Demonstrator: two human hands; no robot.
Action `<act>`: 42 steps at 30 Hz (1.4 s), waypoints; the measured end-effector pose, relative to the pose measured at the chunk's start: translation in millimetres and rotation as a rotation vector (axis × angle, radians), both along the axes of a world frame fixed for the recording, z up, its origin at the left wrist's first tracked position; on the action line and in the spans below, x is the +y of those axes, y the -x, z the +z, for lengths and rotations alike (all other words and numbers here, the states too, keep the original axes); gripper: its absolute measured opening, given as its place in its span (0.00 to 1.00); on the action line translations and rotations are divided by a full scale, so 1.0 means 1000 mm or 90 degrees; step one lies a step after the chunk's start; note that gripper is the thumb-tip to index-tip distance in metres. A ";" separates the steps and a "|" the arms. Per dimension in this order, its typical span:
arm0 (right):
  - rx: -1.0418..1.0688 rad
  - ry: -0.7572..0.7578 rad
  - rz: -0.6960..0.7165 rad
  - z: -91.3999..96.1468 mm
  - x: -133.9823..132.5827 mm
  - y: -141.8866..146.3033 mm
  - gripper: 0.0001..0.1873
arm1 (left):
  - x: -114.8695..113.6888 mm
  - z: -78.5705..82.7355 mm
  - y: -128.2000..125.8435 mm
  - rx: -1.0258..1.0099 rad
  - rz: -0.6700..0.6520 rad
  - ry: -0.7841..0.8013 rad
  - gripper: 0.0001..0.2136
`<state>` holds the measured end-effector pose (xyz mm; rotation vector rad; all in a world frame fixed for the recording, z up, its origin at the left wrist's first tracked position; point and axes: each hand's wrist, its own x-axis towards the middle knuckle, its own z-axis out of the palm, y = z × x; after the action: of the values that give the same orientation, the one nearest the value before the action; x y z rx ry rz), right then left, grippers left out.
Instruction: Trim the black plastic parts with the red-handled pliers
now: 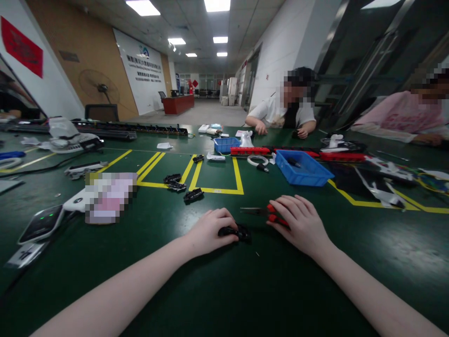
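My left hand (209, 230) rests on the green table (224, 290) with its fingers curled over a small black plastic part (235, 232), pinning it down. My right hand (298, 223) lies just to the right, fingers closed around the red handles of a pair of cutters (264, 213). The metal blades point left, above the black part. Three more black parts (193, 195) lie farther out near the yellow tape lines (217, 189).
A blue bin (303, 168) and a smaller blue tray (226, 144) stand beyond my hands. Long red-and-black strips (298, 152) cross the table. White devices (42, 223) and cables sit at left. Two people sit at the far right side.
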<state>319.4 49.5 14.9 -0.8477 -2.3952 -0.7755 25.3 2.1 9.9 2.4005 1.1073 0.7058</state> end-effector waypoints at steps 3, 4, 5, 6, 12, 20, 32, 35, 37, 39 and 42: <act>0.004 0.007 0.019 0.000 -0.004 0.001 0.24 | -0.001 0.001 0.000 0.005 -0.005 -0.001 0.08; 0.007 0.011 0.033 0.000 -0.006 0.001 0.25 | -0.002 0.002 0.000 0.010 -0.005 -0.003 0.09; 0.010 0.015 0.049 0.000 -0.007 0.001 0.25 | -0.003 0.003 0.000 0.014 -0.004 -0.005 0.09; 0.011 0.019 0.066 0.000 -0.008 0.001 0.24 | -0.004 0.003 0.000 0.017 -0.003 -0.008 0.09; -0.004 0.033 0.111 -0.001 -0.010 0.001 0.25 | -0.005 0.005 0.000 0.031 -0.004 -0.014 0.07; -0.026 0.050 0.043 0.002 -0.013 0.008 0.21 | -0.003 0.001 0.001 0.028 -0.005 -0.022 0.07; 0.022 0.139 0.116 0.004 -0.022 0.010 0.19 | -0.005 0.000 0.000 0.034 0.025 -0.031 0.06; 0.026 0.137 0.126 0.004 -0.022 0.010 0.19 | -0.005 0.000 0.000 0.035 0.023 -0.033 0.06; 0.030 0.140 0.129 0.004 -0.022 0.010 0.19 | -0.005 0.000 0.000 0.034 0.025 -0.034 0.06; 0.033 0.143 0.130 0.003 -0.022 0.009 0.19 | -0.005 0.000 -0.001 0.033 0.026 -0.033 0.06; 0.034 0.144 0.137 0.003 -0.022 0.009 0.19 | -0.005 0.000 -0.001 0.028 0.027 -0.027 0.06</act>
<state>310.8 27.9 18.1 -0.6701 -2.5045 -0.4007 26.1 -3.3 10.2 2.4457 1.1753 0.7000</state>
